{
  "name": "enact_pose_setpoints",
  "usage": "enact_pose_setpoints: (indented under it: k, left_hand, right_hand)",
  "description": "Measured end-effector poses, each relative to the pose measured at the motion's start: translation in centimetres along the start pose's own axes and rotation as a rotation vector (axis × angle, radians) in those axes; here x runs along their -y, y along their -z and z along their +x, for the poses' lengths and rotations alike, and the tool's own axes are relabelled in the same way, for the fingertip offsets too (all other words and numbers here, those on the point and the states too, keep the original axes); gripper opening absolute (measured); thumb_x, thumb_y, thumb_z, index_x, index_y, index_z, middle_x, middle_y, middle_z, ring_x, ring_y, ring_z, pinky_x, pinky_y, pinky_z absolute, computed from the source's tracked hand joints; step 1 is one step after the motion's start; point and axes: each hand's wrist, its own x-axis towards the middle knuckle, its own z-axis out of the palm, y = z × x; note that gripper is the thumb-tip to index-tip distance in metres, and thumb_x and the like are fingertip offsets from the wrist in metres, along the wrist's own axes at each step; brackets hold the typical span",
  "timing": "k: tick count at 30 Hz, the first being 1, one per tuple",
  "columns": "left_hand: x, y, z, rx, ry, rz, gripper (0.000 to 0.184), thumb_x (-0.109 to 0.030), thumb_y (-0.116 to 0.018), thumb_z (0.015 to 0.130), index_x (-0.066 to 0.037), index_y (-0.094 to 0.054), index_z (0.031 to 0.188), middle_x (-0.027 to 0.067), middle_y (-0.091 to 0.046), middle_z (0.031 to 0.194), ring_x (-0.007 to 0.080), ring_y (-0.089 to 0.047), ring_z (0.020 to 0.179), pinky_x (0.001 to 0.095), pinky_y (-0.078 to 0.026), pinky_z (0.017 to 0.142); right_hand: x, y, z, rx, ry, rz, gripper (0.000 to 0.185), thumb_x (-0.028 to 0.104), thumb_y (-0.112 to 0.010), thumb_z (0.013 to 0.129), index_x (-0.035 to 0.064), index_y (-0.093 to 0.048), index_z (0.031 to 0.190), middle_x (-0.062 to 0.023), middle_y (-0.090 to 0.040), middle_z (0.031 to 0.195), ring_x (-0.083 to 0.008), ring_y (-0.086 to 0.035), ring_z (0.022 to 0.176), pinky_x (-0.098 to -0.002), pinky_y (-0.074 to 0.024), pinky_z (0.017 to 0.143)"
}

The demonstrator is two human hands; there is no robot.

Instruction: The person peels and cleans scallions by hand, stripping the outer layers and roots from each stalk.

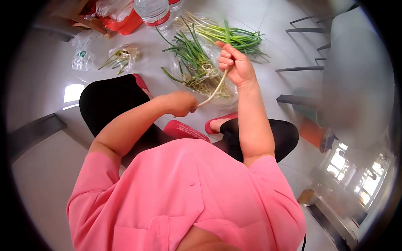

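A long green onion (217, 88) is stretched between my two hands, its pale stalk slightly bent. My left hand (182, 103) is closed around the white root end, low and to the left. Higher up, my right hand (235, 63) grips the stalk near its green part, and the leaves rise blurred above the fingers. Just behind my hands, a heap of green onions (197, 69) with tangled roots lies on a clear plastic bag. A second bunch of green onions (238, 38), with cleaner pale stalks, rests on the floor beyond my right hand.
Onion scraps (124, 54) sit on a small plastic bag at the left, beside a crumpled clear bag (83, 52). A large water bottle (151, 11) and a red bag (125, 25) stand at the back. Dark chair legs (299, 69) and a glass-like tabletop (358, 71) are at the right.
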Motion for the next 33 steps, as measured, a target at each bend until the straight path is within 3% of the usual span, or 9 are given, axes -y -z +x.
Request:
enact_pose_setpoints:
  k: [5, 16, 18, 20, 25, 27, 29, 31, 33]
  left_hand:
    - [3.8, -2.1, 2.3, -0.019, 0.001, 0.057, 0.019, -0.002, -0.054, 0.066, -0.008, -0.063, 0.081, 0.0111, -0.062, 0.074, 0.0279, -0.060, 0.073, 0.0386, -0.046, 0.063]
    - [4.0, -0.1, 2.6, 0.019, 0.191, 0.169, 0.013, -0.005, -0.055, 0.067, -0.011, -0.064, 0.075, 0.0110, -0.063, 0.075, 0.0290, -0.061, 0.075, 0.0405, -0.046, 0.063]
    - [5.0, 1.1, 2.7, -0.180, 0.308, 0.259, 0.016, -0.005, -0.055, 0.069, -0.012, -0.064, 0.080, 0.0118, -0.062, 0.075, 0.0293, -0.061, 0.077, 0.0398, -0.047, 0.063]
    - [8.3, 1.2, 3.6, -0.634, 0.285, 0.287, 0.018, -0.005, -0.054, 0.070, -0.012, -0.062, 0.084, 0.0124, -0.061, 0.073, 0.0296, -0.061, 0.075, 0.0400, -0.047, 0.061]
    - [7.4, 11.2, 3.4, -0.924, 0.241, 0.658, 0.012, -0.009, -0.050, 0.074, -0.013, -0.059, 0.081, 0.0079, -0.061, 0.068, 0.0271, -0.060, 0.065, 0.0407, -0.046, 0.058]
    - [9.3, 15.6, 4.9, -0.923, 0.271, 0.713, 0.018, -0.008, -0.051, 0.072, -0.013, -0.061, 0.086, 0.0081, -0.061, 0.068, 0.0254, -0.061, 0.068, 0.0398, -0.044, 0.068]
    - [8.1, 18.8, 4.8, -0.908, 0.295, 0.826, 0.023, -0.008, -0.052, 0.072, -0.012, -0.059, 0.093, 0.0083, -0.062, 0.081, 0.0247, -0.060, 0.079, 0.0395, -0.043, 0.075]
    - [7.2, 20.1, 5.1, -1.183, 0.193, 1.033, 0.044, -0.004, -0.049, 0.073, -0.015, -0.051, 0.115, 0.0111, -0.052, 0.114, 0.0252, -0.047, 0.108, 0.0384, -0.038, 0.086]
    - [6.4, 19.3, 6.1, -1.071, 0.220, 0.943, 0.052, -0.005, -0.050, 0.073, -0.015, -0.043, 0.123, 0.0082, -0.047, 0.122, 0.0235, -0.042, 0.114, 0.0378, -0.037, 0.089]
  right_hand:
    - [2.5, 2.8, -1.7, -0.163, 0.227, -0.281, 0.025, 0.020, -0.049, 0.089, -0.0011, -0.050, 0.102, 0.0035, -0.037, 0.061, -0.0086, -0.038, 0.053, -0.0242, -0.0342, 0.051]
    - [3.8, 6.6, -3.4, -0.436, 0.498, -0.241, 0.027, 0.024, -0.047, 0.091, -0.0002, -0.055, 0.098, 0.0004, -0.043, 0.064, -0.0109, -0.044, 0.058, -0.0258, -0.0386, 0.055]
    - [4.2, 8.1, -3.7, -0.547, 0.554, -0.256, 0.028, 0.025, -0.048, 0.090, -0.0005, -0.056, 0.096, 0.0007, -0.043, 0.063, -0.0103, -0.044, 0.056, -0.0246, -0.0380, 0.053]
    - [5.1, 10.3, -4.3, -0.830, 0.550, -0.717, 0.031, 0.031, -0.051, 0.086, 0.0015, -0.061, 0.087, 0.0027, -0.039, 0.054, -0.0088, -0.038, 0.050, -0.0235, -0.0325, 0.048]
    - [7.9, 11.4, -3.4, -0.793, 0.519, -0.540, 0.034, 0.035, -0.052, 0.085, 0.0019, -0.062, 0.085, 0.0042, -0.035, 0.051, -0.0076, -0.033, 0.048, -0.0215, -0.0255, 0.043]
    - [8.9, 11.2, -1.9, -0.764, 0.519, -0.506, 0.035, 0.036, -0.052, 0.085, 0.0018, -0.061, 0.086, 0.0039, -0.037, 0.053, -0.0077, -0.033, 0.047, -0.0211, -0.0264, 0.042]
    - [10.3, 10.9, 0.2, -0.665, 0.538, -0.434, 0.037, 0.038, -0.054, 0.085, 0.0007, -0.059, 0.088, 0.0015, -0.042, 0.062, -0.0060, -0.038, 0.050, -0.0205, -0.0315, 0.042]
    - [10.3, 12.2, 2.9, -0.757, 0.437, -0.392, 0.039, 0.039, -0.055, 0.084, 0.0012, -0.058, 0.088, 0.0008, -0.043, 0.063, -0.0064, -0.039, 0.051, -0.0206, -0.0329, 0.042]
    - [9.1, 13.8, 4.2, -0.844, 0.342, -0.354, 0.040, 0.041, -0.056, 0.083, 0.0017, -0.058, 0.088, 0.0001, -0.045, 0.065, -0.0068, -0.041, 0.052, -0.0206, -0.0344, 0.042]
